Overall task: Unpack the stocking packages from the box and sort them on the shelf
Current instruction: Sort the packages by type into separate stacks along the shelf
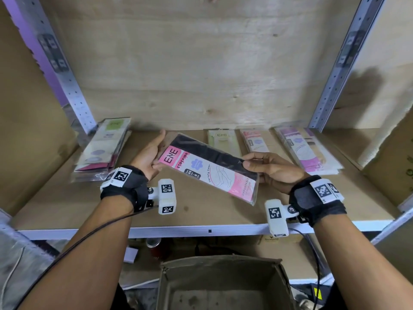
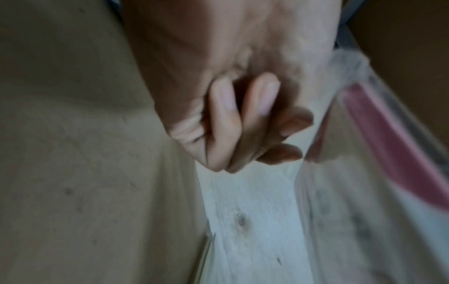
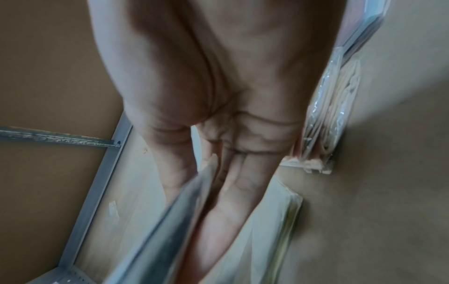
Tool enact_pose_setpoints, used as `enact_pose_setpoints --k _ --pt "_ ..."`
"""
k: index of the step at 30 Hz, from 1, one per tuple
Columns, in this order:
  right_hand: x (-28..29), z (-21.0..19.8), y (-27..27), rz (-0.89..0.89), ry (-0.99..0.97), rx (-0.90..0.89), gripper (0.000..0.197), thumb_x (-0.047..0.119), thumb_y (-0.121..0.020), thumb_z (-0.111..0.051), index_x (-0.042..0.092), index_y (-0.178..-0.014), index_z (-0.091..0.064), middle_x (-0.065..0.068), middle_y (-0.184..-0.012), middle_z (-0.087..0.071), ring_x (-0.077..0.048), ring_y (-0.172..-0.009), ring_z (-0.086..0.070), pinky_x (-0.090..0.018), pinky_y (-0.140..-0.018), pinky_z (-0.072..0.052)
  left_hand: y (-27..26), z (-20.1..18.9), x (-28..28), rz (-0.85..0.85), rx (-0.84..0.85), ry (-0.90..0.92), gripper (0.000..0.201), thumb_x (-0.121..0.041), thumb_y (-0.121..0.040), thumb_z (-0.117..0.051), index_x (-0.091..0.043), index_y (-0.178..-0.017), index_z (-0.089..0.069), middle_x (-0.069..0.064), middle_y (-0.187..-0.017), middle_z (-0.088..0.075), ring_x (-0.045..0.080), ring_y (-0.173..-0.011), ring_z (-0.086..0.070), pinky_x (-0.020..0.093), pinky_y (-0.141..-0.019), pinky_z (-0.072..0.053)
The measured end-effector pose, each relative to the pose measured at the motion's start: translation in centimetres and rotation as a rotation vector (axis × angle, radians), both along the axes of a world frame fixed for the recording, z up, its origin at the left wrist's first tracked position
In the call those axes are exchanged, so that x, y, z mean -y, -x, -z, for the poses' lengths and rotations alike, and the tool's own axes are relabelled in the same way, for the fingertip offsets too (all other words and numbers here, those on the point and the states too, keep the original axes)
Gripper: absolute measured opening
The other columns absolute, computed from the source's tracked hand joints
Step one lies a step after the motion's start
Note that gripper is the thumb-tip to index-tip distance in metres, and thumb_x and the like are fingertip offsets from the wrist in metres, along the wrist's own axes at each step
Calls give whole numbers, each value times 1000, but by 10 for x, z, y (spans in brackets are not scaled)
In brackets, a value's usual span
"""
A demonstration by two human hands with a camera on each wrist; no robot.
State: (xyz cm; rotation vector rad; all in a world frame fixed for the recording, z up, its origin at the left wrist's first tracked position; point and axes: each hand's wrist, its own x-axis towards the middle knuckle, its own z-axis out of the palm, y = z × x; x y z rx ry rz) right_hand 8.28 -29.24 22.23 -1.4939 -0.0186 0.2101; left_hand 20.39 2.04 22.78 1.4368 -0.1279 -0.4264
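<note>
- Stocking package [image 1: 207, 170]: flat clear sleeve, black stockings inside, pink and white card printed "ENE STOCKING" with a leg drawing. I hold it in the air above the shelf board [image 1: 201, 211], tilted, its near end lower and to the right.
- Left hand [image 1: 148, 156]: my palm faces the package's far-left end, fingers mostly straight along its edge. The left wrist view shows two fingers curled into the palm; whether they clamp the sleeve I cannot tell.
- Right hand [image 1: 271, 167]: I pinch the package's right long edge between thumb and fingers; the right wrist view shows the sleeve edge [image 3: 170, 217] against my fingers.
- Sorted packages on the board: a mixed stack [image 1: 101, 151] at the left, a green-card pack [image 1: 223, 140], a pink-card pack [image 1: 256, 140] and a purple-card stack [image 1: 306, 151] side by side at the right, all apart from the held package.
- Box [image 1: 223, 285]: open cardboard, below the shelf's front edge, nearest me.
- Surroundings: plywood back wall [image 1: 201, 63], perforated metal uprights [image 1: 339, 61] on both sides, cardboard panels outside them.
</note>
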Motion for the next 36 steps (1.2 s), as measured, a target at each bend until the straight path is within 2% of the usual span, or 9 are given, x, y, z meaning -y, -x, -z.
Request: enact_pose_setpoints --k 4,8,13,17,20,23,29,33,36 --pt "-8 0 1 58 -71 -24 27 13 -81 -68 4 -106 -67 -22 -106 -68 -25 -85 -68 -30 -69 -61 -7 1 -11 -166 -158 110 68 -74 -92 -34 -14 -102 -64 5 -76 -65 11 -45 -52 16 -39 -38" --pt "-26 5 -2 149 -141 -60 21 6 -81 -70 7 -101 -63 -16 -94 -71 -21 -72 -68 -30 -62 -62 0 1 -17 -77 -191 90 80 -76 -89 -35 -4 -110 -65 16 -88 -77 21 -66 -74 24 -52 -58" --pt "-62 13 -3 263 -186 -80 26 -4 -83 -70 6 -102 -57 -17 -93 -69 -23 -70 -71 -30 -55 -61 27 9 -3 284 -148 -254 72 -49 -74 -76 -4 -127 -58 22 -114 -69 32 -91 -75 31 -69 -63" --pt "-91 17 1 316 -115 -53 32 -7 -81 -71 3 -106 -53 -19 -91 -67 -21 -66 -71 -29 -52 -58 33 10 -6 452 -118 -297 41 -20 -80 -80 -10 -118 -67 18 -107 -75 26 -87 -76 27 -71 -62" --pt "-106 15 -1 327 68 -57 39 -4 -79 -75 -4 -112 -54 -17 -89 -69 -21 -67 -69 -35 -59 -60 29 10 -15 401 -106 -341 36 -11 -86 -74 -6 -120 -65 16 -105 -76 21 -84 -76 24 -69 -62" --pt "-118 7 -15 326 256 -55 41 -2 -77 -76 -4 -112 -53 -26 -106 -64 -28 -73 -66 -35 -57 -58 23 10 -21 321 -101 -370 32 -8 -87 -73 -3 -117 -65 17 -103 -76 20 -79 -75 25 -69 -62" --pt "-135 -10 -55 327 627 20 21 13 -72 -81 15 -73 -59 -8 -84 -67 -27 -81 -72 -45 -73 -61 3 7 -23 84 -2 -376 31 -4 -88 -71 4 -116 -63 9 -83 -75 12 -63 -71 18 -59 -60" --pt "-145 -17 -73 285 765 -20 25 16 -76 -80 11 -62 -59 -5 -70 -62 -24 -74 -74 -35 -68 -62 -13 15 -18 -33 -1 -435 41 -4 -90 -69 4 -128 -57 19 -115 -69 19 -85 -67 17 -62 -56" --pt "-152 -16 -82 269 869 -73 35 22 -79 -78 9 -61 -51 -5 -61 -48 -17 -60 -62 -18 -46 -46 -21 22 -16 -66 -15 -474 43 0 -88 -70 5 -128 -56 21 -127 -64 27 -111 -64 28 -86 -55"
